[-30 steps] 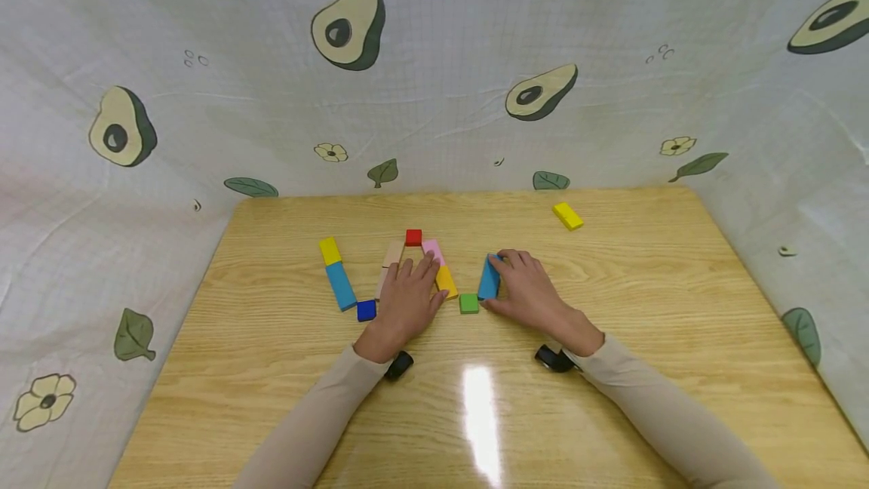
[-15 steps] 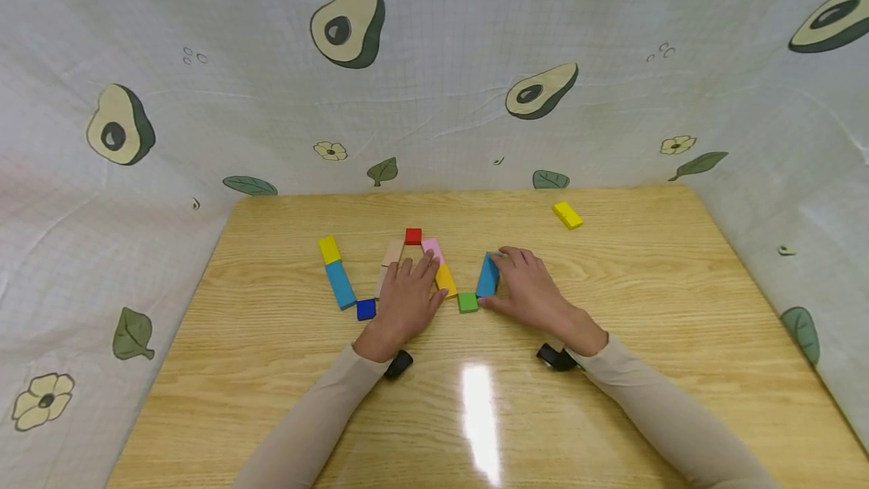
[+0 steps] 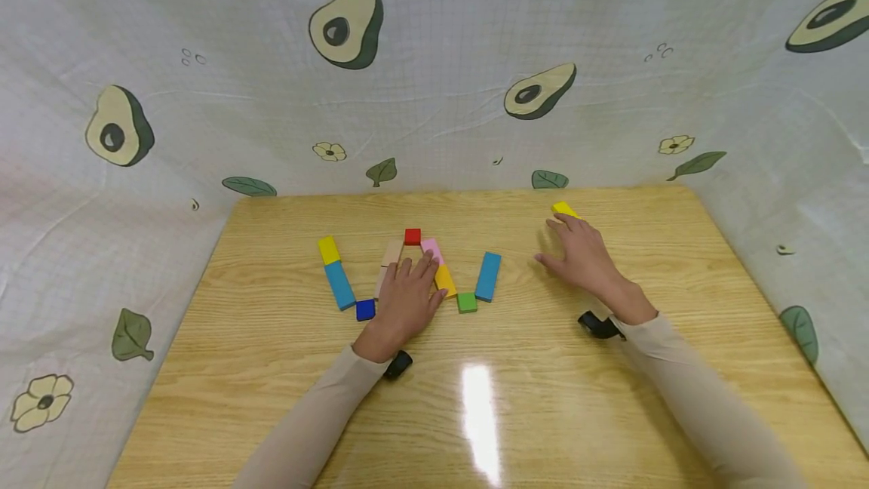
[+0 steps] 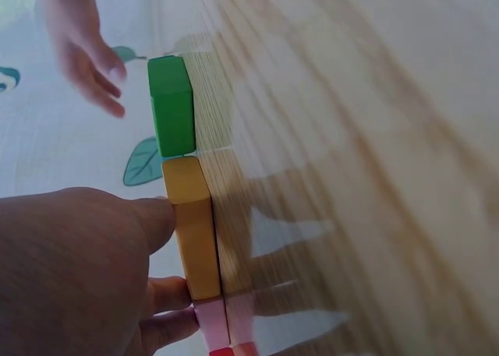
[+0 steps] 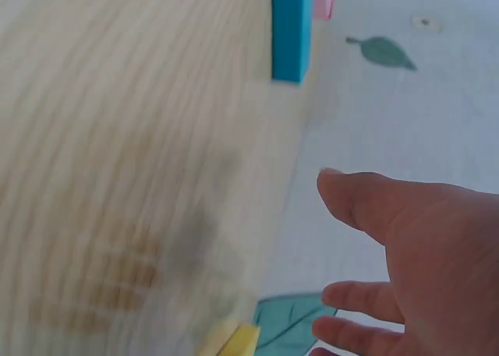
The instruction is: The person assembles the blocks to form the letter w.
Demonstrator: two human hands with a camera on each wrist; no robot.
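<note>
My left hand lies over the middle of a zigzag row of blocks, fingers spread. In the left wrist view its thumb touches the orange block and its fingertips meet the pink block. Two pale wooden blocks are partly hidden under it. A red block sits at the peak, and a green block joins orange to a right-hand blue block. My right hand, holding nothing, is right in front of the loose yellow block, overlapping its near end in the head view.
Farther left in the row are another yellow block, a light blue block and a dark blue cube. The wooden table ends at a printed cloth backdrop behind and at both sides.
My right hand has let go of the right-hand blue block, which lies beside the green one, and moved right and away toward the loose yellow block. My left hand has stayed in place.
</note>
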